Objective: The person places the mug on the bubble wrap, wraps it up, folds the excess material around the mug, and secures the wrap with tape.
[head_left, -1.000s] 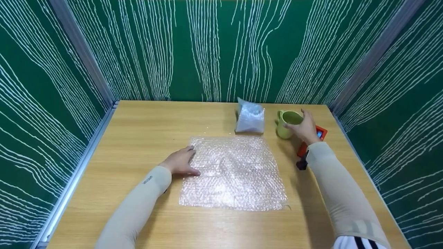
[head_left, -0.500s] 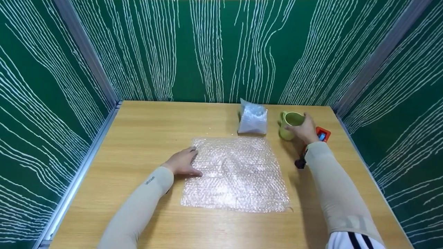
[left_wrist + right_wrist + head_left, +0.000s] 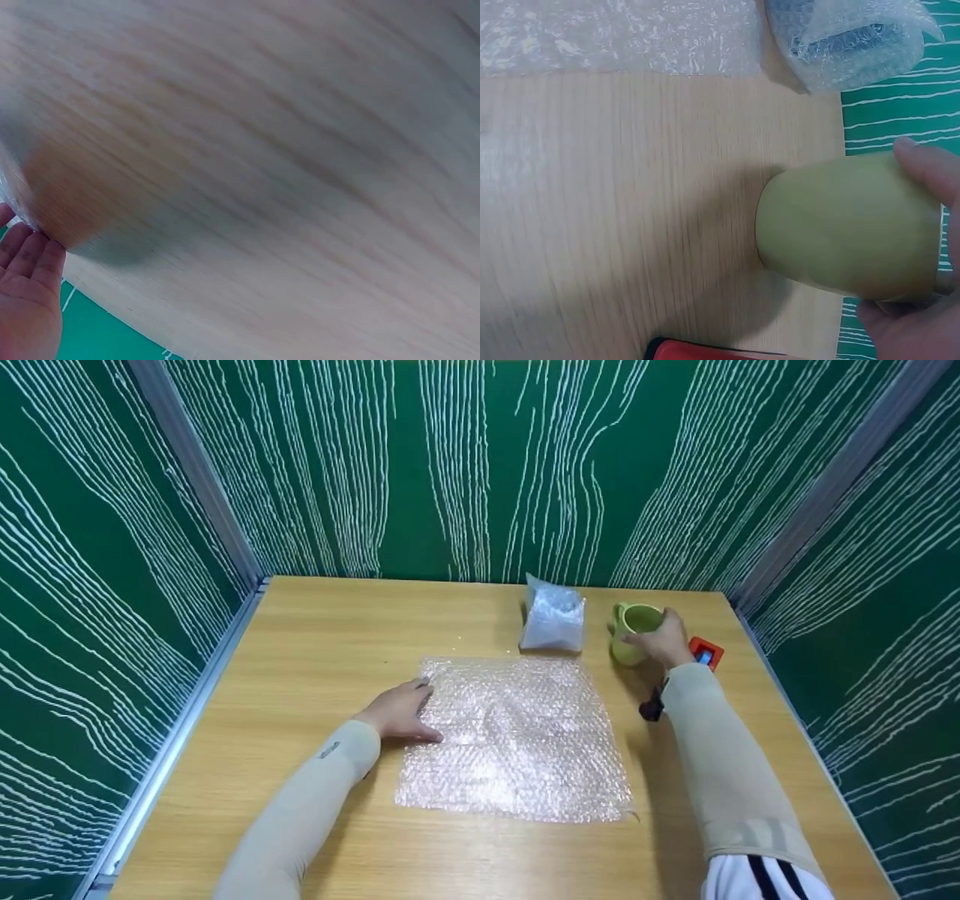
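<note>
My right hand [image 3: 664, 641] grips a yellow-green mug [image 3: 626, 649] near its rim, thumb on one side and fingers on the other. The mug stands upright at the back right, its handle facing left. In the right wrist view the side of the mug [image 3: 847, 225] shows between thumb and fingers. A flat sheet of clear bubble wrap [image 3: 517, 742] lies mid-table. My left hand [image 3: 401, 711] rests at its left edge with fingers extended; in the left wrist view the left hand [image 3: 30, 285] shows only at the lower left corner.
Behind the sheet stands a bubble-wrapped bundle [image 3: 553, 619], left of the mug. A red object [image 3: 706, 651] lies right of the mug, partly hidden by my right hand. Green walls with white lines [image 3: 450, 472] enclose the wooden table [image 3: 337, 622].
The whole head view has shifted slightly to the right. My right hand keeps its grip on the mug, and my left hand stays at the bubble wrap's edge.
</note>
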### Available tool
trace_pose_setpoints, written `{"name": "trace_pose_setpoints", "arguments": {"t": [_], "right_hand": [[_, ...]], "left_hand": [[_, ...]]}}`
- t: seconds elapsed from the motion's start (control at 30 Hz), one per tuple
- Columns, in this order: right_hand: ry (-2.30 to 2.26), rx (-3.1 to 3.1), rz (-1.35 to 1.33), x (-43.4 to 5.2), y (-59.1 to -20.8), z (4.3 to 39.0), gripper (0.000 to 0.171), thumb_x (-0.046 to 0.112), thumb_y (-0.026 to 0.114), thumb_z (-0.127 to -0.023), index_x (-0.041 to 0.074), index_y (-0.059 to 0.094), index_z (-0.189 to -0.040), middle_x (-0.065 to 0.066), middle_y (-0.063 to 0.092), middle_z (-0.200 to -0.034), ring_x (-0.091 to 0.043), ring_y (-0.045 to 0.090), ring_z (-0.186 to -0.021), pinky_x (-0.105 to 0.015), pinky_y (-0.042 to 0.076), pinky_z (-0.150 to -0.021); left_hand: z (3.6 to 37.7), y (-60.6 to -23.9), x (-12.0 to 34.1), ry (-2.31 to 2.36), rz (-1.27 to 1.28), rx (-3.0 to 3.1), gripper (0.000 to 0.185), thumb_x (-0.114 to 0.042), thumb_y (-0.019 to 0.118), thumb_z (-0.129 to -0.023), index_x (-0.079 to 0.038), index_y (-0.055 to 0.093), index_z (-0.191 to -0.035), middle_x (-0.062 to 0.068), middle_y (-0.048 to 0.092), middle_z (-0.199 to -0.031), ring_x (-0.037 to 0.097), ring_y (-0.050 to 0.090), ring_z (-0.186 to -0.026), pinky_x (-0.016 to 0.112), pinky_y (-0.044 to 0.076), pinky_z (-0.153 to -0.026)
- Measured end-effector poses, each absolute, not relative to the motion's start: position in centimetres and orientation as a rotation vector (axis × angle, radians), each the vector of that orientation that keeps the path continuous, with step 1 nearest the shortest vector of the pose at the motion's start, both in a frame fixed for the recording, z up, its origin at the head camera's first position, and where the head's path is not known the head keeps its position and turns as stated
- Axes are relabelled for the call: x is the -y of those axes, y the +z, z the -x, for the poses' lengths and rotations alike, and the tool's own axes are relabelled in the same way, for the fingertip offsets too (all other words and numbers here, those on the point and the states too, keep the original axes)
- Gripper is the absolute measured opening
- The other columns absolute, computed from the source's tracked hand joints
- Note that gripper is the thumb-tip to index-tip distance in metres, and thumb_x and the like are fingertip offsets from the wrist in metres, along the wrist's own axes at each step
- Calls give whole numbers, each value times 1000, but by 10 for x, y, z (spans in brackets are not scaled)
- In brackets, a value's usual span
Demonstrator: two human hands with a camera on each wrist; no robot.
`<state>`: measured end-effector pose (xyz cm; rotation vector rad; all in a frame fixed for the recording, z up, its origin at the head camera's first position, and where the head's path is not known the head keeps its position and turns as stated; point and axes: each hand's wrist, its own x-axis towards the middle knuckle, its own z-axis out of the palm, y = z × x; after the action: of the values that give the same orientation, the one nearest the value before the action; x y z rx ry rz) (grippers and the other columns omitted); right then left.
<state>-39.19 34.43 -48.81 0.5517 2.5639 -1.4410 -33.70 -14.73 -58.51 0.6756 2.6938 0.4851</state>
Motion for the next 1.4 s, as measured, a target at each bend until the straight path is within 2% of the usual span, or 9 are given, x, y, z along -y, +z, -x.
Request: {"name": "trace_pose_setpoints", "arguments": {"t": [0.4,0.6,0.77,0.87,1.17,1.4], "right_hand": [[-1495,-2538,-641,-337,-480,387,108,14,79,-99,3,2,-173,-26,20,-178,-46,25,-163,-61,24,-136],[-1469,-2644,-535,-350,-498,396,113,23,85,-95,0,7,-173,-28,26,-176,-46,32,-160,-58,29,-135],[-1488,-2658,-481,-355,-503,402,119,31,91,-90,2,10,-173,-26,30,-175,-45,35,-158,-59,31,-134],[-1488,-2667,-464,-352,-497,394,120,34,92,-89,3,12,-173,-26,32,-174,-46,37,-157,-61,33,-132],[-1427,-2757,-369,-342,-486,375,107,32,91,-90,2,25,-169,-25,42,-166,-45,43,-150,-61,39,-129],[-1418,-2786,-280,-334,-475,362,108,34,91,-89,1,26,-169,-26,44,-165,-46,44,-148,-62,40,-128]], "left_hand": [[339,-587,148,481,-663,-2690,113,-65,86,-84,-4,40,-167,17,27,-179,41,32,-164,53,28,-136],[338,-588,148,469,-668,-2674,112,-67,83,-86,-4,38,-167,16,26,-180,41,30,-165,55,28,-135],[338,-589,149,453,-672,-2679,112,-67,82,-87,-5,37,-168,17,26,-180,42,30,-165,55,28,-135],[338,-590,149,447,-669,-2678,113,-67,82,-86,-5,36,-169,17,26,-180,41,31,-165,54,28,-135],[337,-588,148,450,-673,-2674,114,-66,82,-87,-4,34,-169,18,26,-179,40,29,-165,53,27,-136],[337,-588,148,439,-666,-2677,114,-67,82,-86,-5,35,-169,17,26,-180,40,29,-166,52,27,-136]]}}
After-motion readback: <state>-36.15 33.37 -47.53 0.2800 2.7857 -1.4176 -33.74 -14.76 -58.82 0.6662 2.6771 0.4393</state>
